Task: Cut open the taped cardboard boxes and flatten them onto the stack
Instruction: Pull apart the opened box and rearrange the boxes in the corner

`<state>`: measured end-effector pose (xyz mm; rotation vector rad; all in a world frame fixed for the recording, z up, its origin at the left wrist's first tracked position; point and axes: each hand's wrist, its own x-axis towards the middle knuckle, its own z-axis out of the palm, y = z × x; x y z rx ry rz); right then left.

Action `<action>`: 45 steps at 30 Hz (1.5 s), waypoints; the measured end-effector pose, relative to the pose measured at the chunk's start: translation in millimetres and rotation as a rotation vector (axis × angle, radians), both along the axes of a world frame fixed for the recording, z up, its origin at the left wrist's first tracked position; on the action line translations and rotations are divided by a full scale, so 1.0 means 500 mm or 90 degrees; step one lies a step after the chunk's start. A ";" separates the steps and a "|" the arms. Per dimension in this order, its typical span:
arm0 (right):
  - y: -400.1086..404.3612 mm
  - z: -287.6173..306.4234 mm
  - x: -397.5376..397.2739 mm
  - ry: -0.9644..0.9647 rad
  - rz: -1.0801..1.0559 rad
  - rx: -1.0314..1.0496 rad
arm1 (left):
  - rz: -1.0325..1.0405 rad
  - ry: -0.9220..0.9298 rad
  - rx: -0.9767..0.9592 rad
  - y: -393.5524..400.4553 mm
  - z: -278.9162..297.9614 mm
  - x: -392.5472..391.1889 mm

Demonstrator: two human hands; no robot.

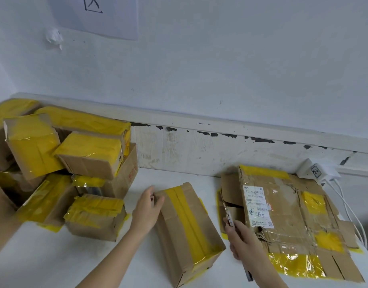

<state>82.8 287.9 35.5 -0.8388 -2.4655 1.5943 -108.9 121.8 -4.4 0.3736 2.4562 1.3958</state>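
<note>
Sealed brown cardboard box with a broad yellow tape strip along its top, lying on the white tabletop at centre, long axis running from far-left to near-right. Left hand at the box's far-left corner, fingers bent over the edge and touching the cardboard, thumb on the near side, gripping that corner. Right hand just right of the box, apart from it, fingers curled round a slim utility knife, blade end pointing up and away, dark handle end showing below the wrist. Whether the blade is extended: cannot tell.

To the right, touching the wall's foot, a stack of flattened brown cardboard boxes with yellow tape patches, topmost sheet bearing a white printed shipping label with handwriting; clear tape crinkled across it. Knife tip near the stack's left edge.

At far left, a heap of taped brown cardboard boxes with yellow tape, piled loosely, several tilted, some resting inside a larger open carton.

Behind the stack, a white power adapter against the scuffed white wall base, white cables trailing down the right side. Higher on the wall, a white paper sheet with a drawn mark and a crumpled white wad stuck beneath it.
</note>
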 end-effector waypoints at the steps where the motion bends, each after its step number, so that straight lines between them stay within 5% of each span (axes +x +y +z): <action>1: -0.004 0.007 -0.009 0.001 0.025 0.006 | 0.003 -0.013 0.015 -0.001 -0.005 -0.001; 9: -0.057 0.043 -0.110 -0.044 0.064 0.122 | 0.062 -0.107 0.070 0.002 -0.001 -0.024; 13: -0.084 0.060 -0.161 -0.190 0.116 0.399 | 0.083 -0.128 0.102 0.017 -0.009 -0.002; 17: -0.105 0.063 -0.190 -0.233 0.192 0.539 | 0.094 -0.055 0.129 0.033 -0.018 0.007; 40: -0.127 0.071 -0.164 -0.353 0.382 0.689 | 0.137 -0.047 -0.028 0.057 -0.021 0.006; 45: -0.118 0.093 -0.093 -0.272 0.379 0.692 | 0.147 -0.056 -0.051 0.062 -0.018 0.007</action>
